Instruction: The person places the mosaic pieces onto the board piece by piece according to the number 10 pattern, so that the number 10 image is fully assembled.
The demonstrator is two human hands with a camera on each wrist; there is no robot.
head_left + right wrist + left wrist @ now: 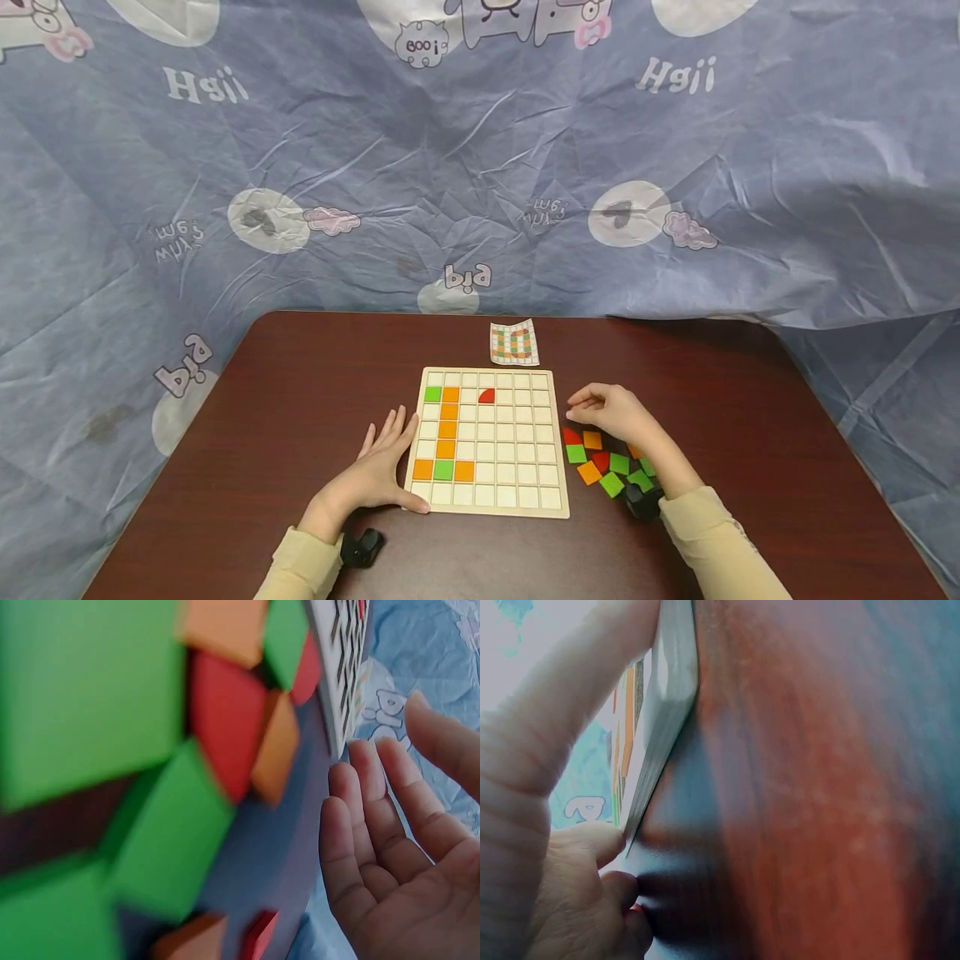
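Note:
A pale wooden grid board (495, 512) lies flat on the table. Down its left part runs a column of orange tiles (447, 430), with green tiles (443, 470) at the upper left and near the bottom. One red quarter-round tile (487, 396) sits in the second row. My left hand (375, 471) is spread along the board's left side, thumb at the near corner and forefinger at the edge. Just right of the board hovers my right hand (611, 410), its palm and parted fingers bare in the right wrist view. Loose tiles lie beneath and nearer than it.
The loose pile holds green tiles (618, 464), orange tiles (589, 472) and red quarter-round tiles (601, 461). Behind the board is a small printed pattern card (514, 343). The dark red-brown table (337, 375) meets a blue patterned cloth (420, 150) at its back.

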